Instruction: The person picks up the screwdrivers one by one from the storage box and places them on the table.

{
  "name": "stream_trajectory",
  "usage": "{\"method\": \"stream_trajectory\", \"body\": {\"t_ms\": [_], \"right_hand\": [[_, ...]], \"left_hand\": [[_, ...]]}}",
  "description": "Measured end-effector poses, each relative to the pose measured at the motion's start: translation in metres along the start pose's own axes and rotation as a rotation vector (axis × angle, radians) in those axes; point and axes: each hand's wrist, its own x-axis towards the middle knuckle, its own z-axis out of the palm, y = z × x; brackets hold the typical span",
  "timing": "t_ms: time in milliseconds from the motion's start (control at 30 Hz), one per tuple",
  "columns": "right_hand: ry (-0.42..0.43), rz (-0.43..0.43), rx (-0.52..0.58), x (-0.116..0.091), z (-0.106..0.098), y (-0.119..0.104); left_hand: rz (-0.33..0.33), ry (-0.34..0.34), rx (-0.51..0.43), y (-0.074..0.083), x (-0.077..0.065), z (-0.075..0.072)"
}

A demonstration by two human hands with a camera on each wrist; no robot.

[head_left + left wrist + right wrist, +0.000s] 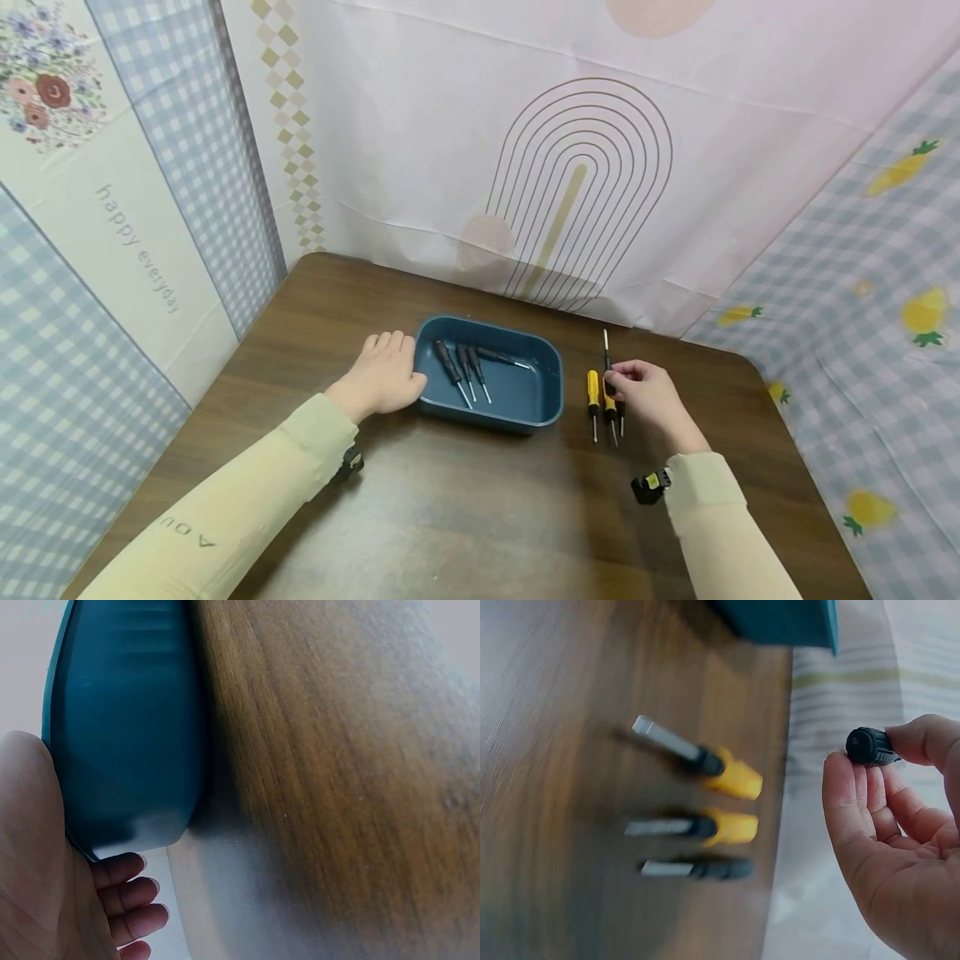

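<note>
A black-handled screwdriver (608, 363) is pinched between the thumb and fingertips of my right hand (651, 396), its shaft pointing toward the back wall. The right wrist view shows the butt of its black handle (870, 747) end-on. Below this hand lie two yellow-handled screwdrivers (593, 388) and one black-handled screwdriver (724, 868), side by side. My left hand (384, 377) rests against the left end of a dark blue bin (480, 416), palm at the rim and fingers extended past its corner. Inside the bin lie several black-handled screwdrivers (448, 362).
The brown wooden table (450, 517) has its back edge against a white patterned cloth (420, 125). Checked cloths hang at both sides. The bin stands between my hands, left of the loose screwdrivers.
</note>
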Motion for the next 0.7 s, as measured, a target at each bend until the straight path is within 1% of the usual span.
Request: {"method": "stream_trajectory", "body": {"t_ms": [67, 367, 500, 700], "right_hand": [[0.010, 0.020, -0.014, -0.001, -0.003, 0.008], [0.031, 0.142, 0.021, -0.008, -0.009, 0.034], [0.036, 0.170, 0.005, -0.011, -0.012, 0.046], [0.001, 0.215, 0.010, -0.017, -0.014, 0.062]], "left_hand": [[0.001, 0.004, 0.000, 0.000, 0.000, 0.000], [0.001, 0.006, 0.007, 0.001, 0.000, 0.001], [0.000, 0.003, 0.006, 0.002, -0.001, -0.001], [0.009, 0.015, 0.014, 0.002, -0.002, -0.003]]}}
